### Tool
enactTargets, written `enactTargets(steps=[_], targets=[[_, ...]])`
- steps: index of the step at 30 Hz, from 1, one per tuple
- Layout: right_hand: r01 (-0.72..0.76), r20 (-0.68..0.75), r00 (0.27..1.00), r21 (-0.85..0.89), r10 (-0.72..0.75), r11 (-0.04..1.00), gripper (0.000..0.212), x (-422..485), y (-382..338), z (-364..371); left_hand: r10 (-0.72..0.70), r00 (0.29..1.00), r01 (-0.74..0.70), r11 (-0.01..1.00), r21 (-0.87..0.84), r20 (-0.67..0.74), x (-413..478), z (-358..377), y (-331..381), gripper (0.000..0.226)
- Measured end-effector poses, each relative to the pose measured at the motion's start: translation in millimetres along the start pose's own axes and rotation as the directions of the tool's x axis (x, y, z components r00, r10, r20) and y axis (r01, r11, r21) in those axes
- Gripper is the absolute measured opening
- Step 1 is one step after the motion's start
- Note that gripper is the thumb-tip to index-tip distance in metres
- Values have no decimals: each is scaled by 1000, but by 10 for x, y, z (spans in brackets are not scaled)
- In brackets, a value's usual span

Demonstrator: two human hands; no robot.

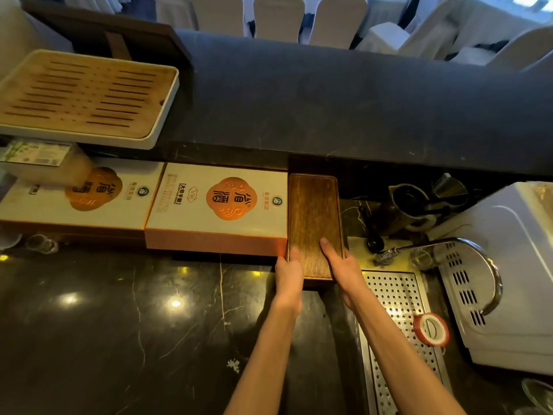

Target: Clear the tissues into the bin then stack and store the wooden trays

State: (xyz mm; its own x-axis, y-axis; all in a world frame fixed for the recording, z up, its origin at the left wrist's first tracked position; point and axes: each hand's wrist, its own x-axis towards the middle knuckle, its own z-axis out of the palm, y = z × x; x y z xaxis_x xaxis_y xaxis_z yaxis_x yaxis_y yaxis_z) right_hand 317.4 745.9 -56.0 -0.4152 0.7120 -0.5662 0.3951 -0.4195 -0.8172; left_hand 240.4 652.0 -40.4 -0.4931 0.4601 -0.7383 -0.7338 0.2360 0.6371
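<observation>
A stack of dark wooden trays (312, 217) lies lengthwise on the black marble counter, its far end under the raised bar ledge and its left side against a white and orange gift box (218, 205). My left hand (288, 274) grips the stack's near left corner. My right hand (339, 265) holds the near right edge, with the thumb pressed on the top tray. No tissues or bin are in view.
A second gift box (80, 199) lies further left. A pale slatted tea tray (86, 94) rests on the bar ledge (329, 94). To the right are a perforated metal drain grid (398, 307), a curved tap (466, 253), a red tape roll (432, 329) and a white appliance (514, 265).
</observation>
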Motion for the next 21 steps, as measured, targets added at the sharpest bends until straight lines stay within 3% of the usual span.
enactTargets(steps=[4, 8, 12, 13, 15, 17, 19, 21], targets=[[27, -13, 1000, -58, -27, 998, 64, -13, -17, 13, -33, 999, 34, 999, 39, -36, 48, 7, 56, 49], [56, -25, 998, -267, -65, 962, 65, -113, -205, -19, -42, 999, 44, 976, 212, -11, -109, -25, 199, 57], [332, 64, 937, -465, -343, 821, 58, -404, -253, -59, 78, 997, -76, 866, 494, 16, -373, -180, 179, 63], [399, 94, 902, -547, -420, 735, 57, -489, -183, -85, 128, 992, -94, 777, 622, -10, -473, -228, 140, 61], [422, 149, 844, -777, -516, 467, 69, -658, 52, -165, 314, 949, -194, 563, 803, 9, -638, -317, 20, 47], [374, 241, 828, -910, -506, 179, 78, -808, 253, -230, 459, 869, -343, 291, 893, 184, -771, -371, -80, 47], [346, 283, 865, -935, -415, 83, 83, -897, 292, -246, 408, 843, -384, -2, 923, 351, -810, -400, -88, 67], [328, 285, 891, -942, -353, 67, 85, -1000, 260, -227, 317, 857, -367, -180, 913, 407, -853, -426, -62, 71]])
